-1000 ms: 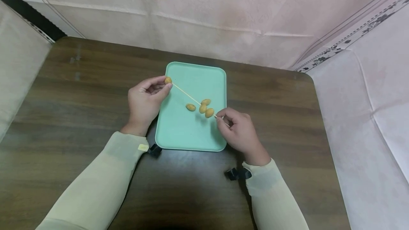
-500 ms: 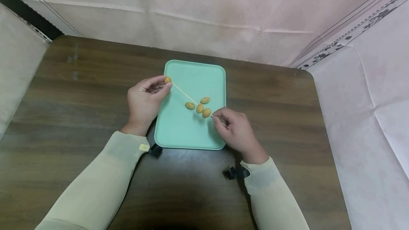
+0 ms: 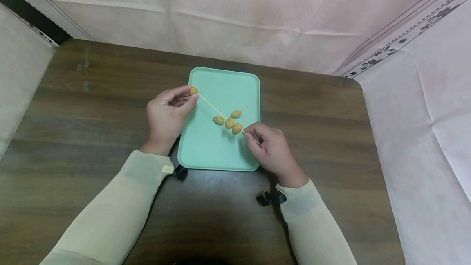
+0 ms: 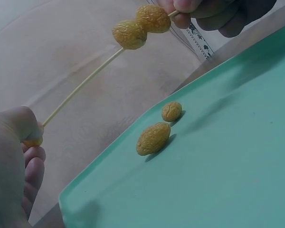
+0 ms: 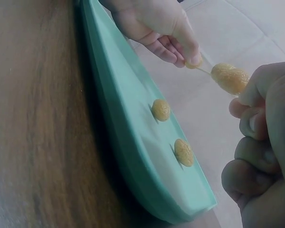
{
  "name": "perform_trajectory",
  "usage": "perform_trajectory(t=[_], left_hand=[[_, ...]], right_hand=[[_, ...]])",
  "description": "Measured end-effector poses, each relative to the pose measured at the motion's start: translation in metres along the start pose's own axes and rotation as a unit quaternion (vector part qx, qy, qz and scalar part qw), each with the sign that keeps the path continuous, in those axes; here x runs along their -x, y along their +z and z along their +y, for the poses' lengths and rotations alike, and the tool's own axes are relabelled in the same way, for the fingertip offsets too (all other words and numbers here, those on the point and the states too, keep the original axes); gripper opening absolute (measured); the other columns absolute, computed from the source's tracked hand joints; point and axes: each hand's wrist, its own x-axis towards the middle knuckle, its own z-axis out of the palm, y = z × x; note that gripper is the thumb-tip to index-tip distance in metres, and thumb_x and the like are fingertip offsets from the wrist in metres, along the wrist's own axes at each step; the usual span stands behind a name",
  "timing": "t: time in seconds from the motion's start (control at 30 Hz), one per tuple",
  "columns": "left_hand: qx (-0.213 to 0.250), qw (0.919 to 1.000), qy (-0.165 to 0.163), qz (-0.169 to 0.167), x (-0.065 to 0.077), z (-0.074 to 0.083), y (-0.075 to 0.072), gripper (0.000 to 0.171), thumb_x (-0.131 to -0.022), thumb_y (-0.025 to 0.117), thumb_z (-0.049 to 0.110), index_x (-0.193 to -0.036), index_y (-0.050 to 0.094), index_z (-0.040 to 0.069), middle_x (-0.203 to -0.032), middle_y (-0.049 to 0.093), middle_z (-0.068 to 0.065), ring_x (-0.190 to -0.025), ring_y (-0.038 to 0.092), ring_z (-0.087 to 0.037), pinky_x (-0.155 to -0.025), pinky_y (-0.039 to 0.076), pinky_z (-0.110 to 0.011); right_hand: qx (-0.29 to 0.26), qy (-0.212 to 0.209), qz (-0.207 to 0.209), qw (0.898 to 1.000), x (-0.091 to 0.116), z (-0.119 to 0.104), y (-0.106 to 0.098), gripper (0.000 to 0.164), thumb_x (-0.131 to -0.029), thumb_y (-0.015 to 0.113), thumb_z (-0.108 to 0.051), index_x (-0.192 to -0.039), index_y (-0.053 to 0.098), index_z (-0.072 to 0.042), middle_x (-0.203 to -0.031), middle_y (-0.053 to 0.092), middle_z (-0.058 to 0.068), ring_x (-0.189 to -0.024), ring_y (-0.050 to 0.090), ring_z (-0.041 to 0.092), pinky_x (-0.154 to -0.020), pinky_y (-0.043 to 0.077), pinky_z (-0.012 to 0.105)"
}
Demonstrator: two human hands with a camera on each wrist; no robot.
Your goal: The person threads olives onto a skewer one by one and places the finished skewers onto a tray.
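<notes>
My left hand (image 3: pixel 168 115) pinches a wrinkled yellow-brown oval fruit (image 3: pixel 193 90) between thumb and fingers, over the left side of a mint-green tray (image 3: pixel 217 154). One end of a thin wooden skewer (image 4: pixel 80 87) meets that fruit. Near the other end, the thumb and fingers of my right hand (image 3: pixel 270 146) grip the skewer. Two more such fruits are threaded close together, one (image 4: pixel 129 34) behind the other (image 4: pixel 153 19), just ahead of my right fingertips. Both are raised above the tray. Bare skewer spans the gap to the left-hand fruit.
Two loose fruits lie on the tray, one (image 3: pixel 218 120) left of the skewer and one (image 3: pixel 236 114) beyond it. The tray rests on a dark wooden table (image 3: pixel 331 142). Pale cloth (image 3: pixel 235 11) hangs behind the table and at its sides.
My right hand has shifted slightly left with the skewer and its two fruits. The bare stretch toward the left-hand fruit looks a little shorter. My left hand has stayed nearly still.
</notes>
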Motion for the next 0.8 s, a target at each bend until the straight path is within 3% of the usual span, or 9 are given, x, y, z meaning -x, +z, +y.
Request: perform_trajectory(t=[0.8], left_hand=[[-0.012, 0.9994, 0.029, 0.013, 0.0014, -0.0052, 0.0042, 0.024, -0.096, 0.092, 0.018, -0.119, 0.088, 0.009, -0.113, 0.082, -0.008, -0.096, 0.08, -0.016, -0.087, 0.066, -0.022]], right_hand=[[0.007, -0.015, 0.014, 1.0, -0.0007, 0.0015, 0.0038, 0.008, -0.104, 0.072, -0.006, -0.105, 0.079, -0.003, -0.069, 0.055, -0.002, -0.063, 0.047, 0.011, -0.056, 0.043, 0.025]])
